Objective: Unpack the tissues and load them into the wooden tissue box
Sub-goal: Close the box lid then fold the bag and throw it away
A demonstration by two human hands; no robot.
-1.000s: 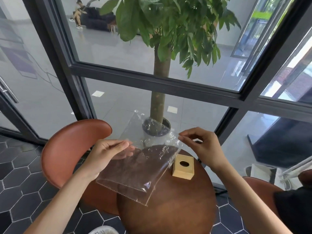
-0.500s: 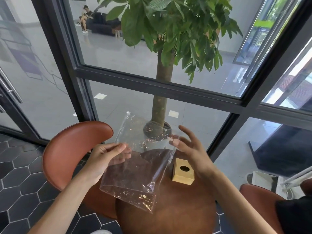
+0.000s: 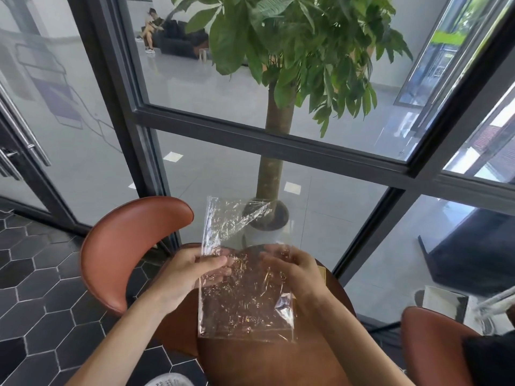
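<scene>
A clear, crinkled plastic bag (image 3: 242, 296) hangs upright above the round wooden table (image 3: 273, 363). My left hand (image 3: 192, 270) pinches its left edge near the top. My right hand (image 3: 292, 270) grips the bag on the right, fingers pressed into the film. The bag looks empty; no tissues show. Only a sliver of the wooden tissue box (image 3: 322, 273) peeks out behind my right wrist; the rest is hidden.
A brown leather chair (image 3: 125, 246) stands left of the table, another chair (image 3: 434, 346) at the lower right. Behind the table is a glass wall with dark frames and a potted tree (image 3: 274, 168) just beyond it. Dark hexagonal tiles cover the floor.
My right hand let go of the bag's top corner, opened, then came down and took hold of the bag's right side. The bag turned from slanted to upright and now hides the box.
</scene>
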